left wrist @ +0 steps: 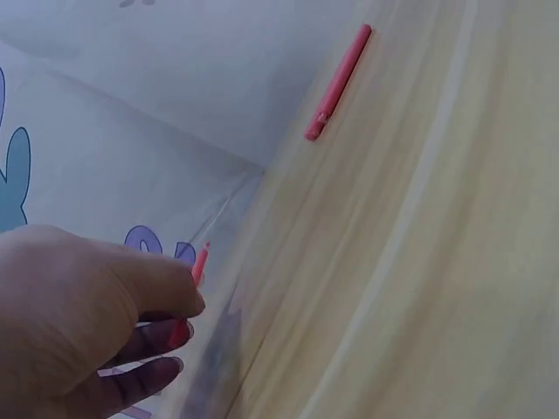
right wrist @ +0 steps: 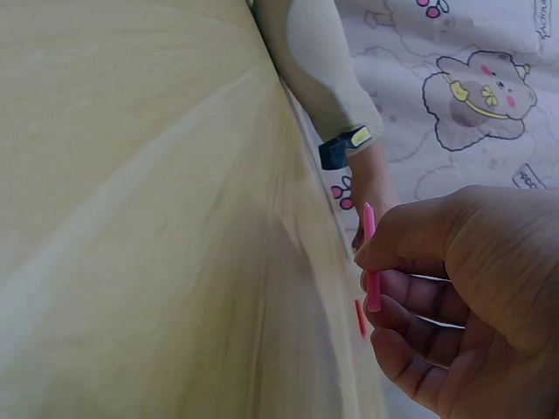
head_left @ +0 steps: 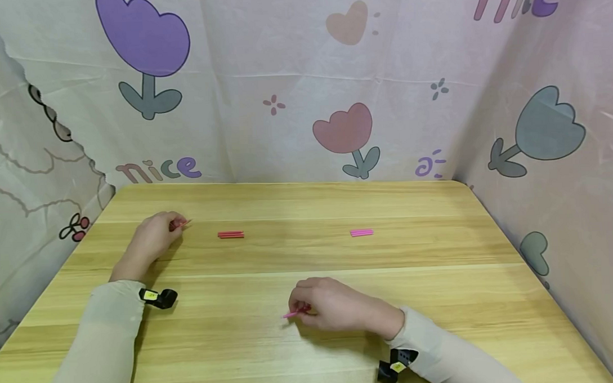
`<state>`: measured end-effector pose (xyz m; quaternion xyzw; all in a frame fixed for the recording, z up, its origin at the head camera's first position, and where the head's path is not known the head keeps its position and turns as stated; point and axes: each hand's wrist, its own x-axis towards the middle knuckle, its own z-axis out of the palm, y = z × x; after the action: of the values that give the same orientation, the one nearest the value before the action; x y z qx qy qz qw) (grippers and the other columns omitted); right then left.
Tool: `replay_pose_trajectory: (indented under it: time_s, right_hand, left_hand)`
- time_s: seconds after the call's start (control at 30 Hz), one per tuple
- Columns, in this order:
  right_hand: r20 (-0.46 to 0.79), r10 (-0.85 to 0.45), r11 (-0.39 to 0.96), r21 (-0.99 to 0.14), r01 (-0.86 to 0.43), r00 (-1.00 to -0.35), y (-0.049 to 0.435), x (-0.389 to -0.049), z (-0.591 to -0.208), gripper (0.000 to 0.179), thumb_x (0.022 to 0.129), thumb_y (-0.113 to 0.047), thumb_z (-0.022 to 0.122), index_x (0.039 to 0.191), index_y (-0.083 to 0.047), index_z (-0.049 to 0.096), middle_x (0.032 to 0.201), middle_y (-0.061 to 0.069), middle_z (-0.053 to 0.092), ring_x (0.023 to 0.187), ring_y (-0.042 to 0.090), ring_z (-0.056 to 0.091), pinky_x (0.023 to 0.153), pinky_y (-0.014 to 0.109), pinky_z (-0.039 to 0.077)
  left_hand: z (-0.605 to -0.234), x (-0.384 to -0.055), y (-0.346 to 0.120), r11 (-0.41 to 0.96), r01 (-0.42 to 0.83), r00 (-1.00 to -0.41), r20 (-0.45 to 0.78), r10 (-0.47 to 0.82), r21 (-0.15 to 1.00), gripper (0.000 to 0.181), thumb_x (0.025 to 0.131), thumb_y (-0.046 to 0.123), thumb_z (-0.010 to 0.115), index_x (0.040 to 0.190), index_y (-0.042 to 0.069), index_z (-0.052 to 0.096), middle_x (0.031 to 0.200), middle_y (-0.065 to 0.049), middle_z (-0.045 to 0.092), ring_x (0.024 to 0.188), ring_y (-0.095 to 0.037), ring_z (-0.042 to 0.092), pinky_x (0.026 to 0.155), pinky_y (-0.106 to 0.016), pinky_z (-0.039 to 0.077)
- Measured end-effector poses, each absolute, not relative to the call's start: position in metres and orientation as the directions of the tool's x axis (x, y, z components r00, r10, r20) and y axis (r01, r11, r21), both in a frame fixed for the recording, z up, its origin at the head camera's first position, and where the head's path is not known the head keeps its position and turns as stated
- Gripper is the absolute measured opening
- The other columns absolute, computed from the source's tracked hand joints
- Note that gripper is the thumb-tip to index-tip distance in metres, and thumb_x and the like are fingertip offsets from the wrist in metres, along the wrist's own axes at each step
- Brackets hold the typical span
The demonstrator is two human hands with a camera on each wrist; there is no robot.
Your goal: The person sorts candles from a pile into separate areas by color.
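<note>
My left hand pinches a thin red stick at the left of the table. That stick's narrow tip pokes out past the fingertips, and the rest is mostly covered by them. Just right of this hand, several red sticks lie side by side. Toward the front middle, my right hand holds a pink stick between thumb and fingers. Its tapered end points up in the right wrist view, and its blunt end shows below the thumb. Farther back on the right lies a row of pink sticks.
A wood-grain table carries everything. Printed cloth with flowers and lettering hangs behind it and along both sides. Each sleeve has a small black camera at the cuff, one by the left wrist, one by the right.
</note>
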<state>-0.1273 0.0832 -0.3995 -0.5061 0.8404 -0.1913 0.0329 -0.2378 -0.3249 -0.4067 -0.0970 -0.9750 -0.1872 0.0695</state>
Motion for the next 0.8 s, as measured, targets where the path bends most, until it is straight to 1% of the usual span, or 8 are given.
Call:
replay_pose_trajectory:
  time_s: [0.2, 0.5, 0.67, 0.8]
  right_hand:
    - [0.131, -0.852, 0.432, -0.369, -0.823, -0.506, 0.086, -0.13, -0.397, 0.005, 0.091, -0.02, 0.07, 0.095, -0.018, 0.067, 0.089, -0.013, 0.057, 0.079, -0.003, 0.051, 0.073, 0.008, 0.041]
    - [0.152, -0.843, 0.424, -0.405, -0.81, -0.516, 0.09, -0.137, -0.394, 0.008, 0.089, -0.015, 0.071, 0.096, -0.015, 0.068, 0.09, -0.009, 0.06, 0.081, -0.001, 0.053, 0.073, 0.009, 0.043]
    - [0.152, -0.835, 0.433, -0.412, -0.802, -0.529, 0.093, -0.14, -0.393, 0.01, 0.089, -0.012, 0.07, 0.099, -0.013, 0.069, 0.093, -0.008, 0.061, 0.083, -0.001, 0.055, 0.074, 0.01, 0.045]
    - [0.153, -0.821, 0.448, -0.424, -0.787, -0.55, 0.096, -0.144, -0.39, 0.011, 0.088, -0.01, 0.07, 0.099, -0.012, 0.069, 0.094, -0.007, 0.062, 0.083, 0.001, 0.056, 0.075, 0.013, 0.046]
  left_hand:
    - [-0.405, -0.239, -0.313, 0.893, 0.237, -0.967, 0.183, 0.178, 0.382, 0.018, 0.094, 0.006, 0.062, 0.108, -0.005, 0.066, 0.096, -0.02, 0.063, 0.087, -0.034, 0.058, 0.078, -0.052, 0.045]
    - [-0.403, -0.238, -0.296, 0.877, 0.284, -0.953, 0.214, 0.214, 0.387, 0.019, 0.095, 0.006, 0.062, 0.109, -0.004, 0.068, 0.1, -0.021, 0.064, 0.09, -0.034, 0.06, 0.08, -0.052, 0.047]
    - [-0.404, -0.24, -0.288, 0.873, 0.295, -0.952, 0.2, 0.232, 0.389, 0.02, 0.096, 0.008, 0.061, 0.111, -0.004, 0.068, 0.104, -0.022, 0.065, 0.091, -0.034, 0.059, 0.081, -0.052, 0.047]
    - [-0.405, -0.242, -0.283, 0.87, 0.301, -0.951, 0.191, 0.243, 0.392, 0.021, 0.097, 0.008, 0.059, 0.112, -0.002, 0.069, 0.109, -0.022, 0.066, 0.096, -0.035, 0.06, 0.085, -0.053, 0.046]
